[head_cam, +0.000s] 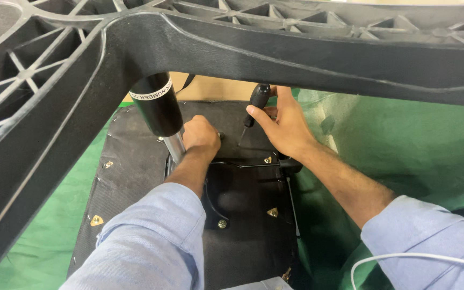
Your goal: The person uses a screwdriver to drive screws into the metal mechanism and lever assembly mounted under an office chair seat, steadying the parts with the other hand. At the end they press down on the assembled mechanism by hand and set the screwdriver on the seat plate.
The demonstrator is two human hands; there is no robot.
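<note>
Quick pass from my remote seat. Right hand [284,124] grips a black-handled screwdriver [253,110], tip angled down toward the upturned chair seat underside [135,161], landing at about 12 o'clock of the black mechanism plate [243,198]. Left hand [201,137] is curled into a loose fist just at 9 o'clock of the screwdriver tip, pressed on the plate's top edge beside the gas-lift cylinder [159,110]; I cannot tell whether it pinches a screw or just steadies the plate.

The black five-star base [275,48] fills the top of the view, sitting on the cylinder, which rises at 10 o'clock of the left hand.

Progress, my judgement: roughly mid-way. A silver bolt [222,223] sits at the plate's 7 o'clock corner. Brass-coloured triangular fittings [272,212] show on the plate at about 4 o'clock and near the top at 1 o'clock, so some fixings look seated. The spot under the screwdriver tip looks like the one in hand; it is hidden by fingers, so tightness is unknown.

Green cloth [404,150] lies under everything. A white cable [404,256] crosses the right sleeve at 5 o'clock.
</note>
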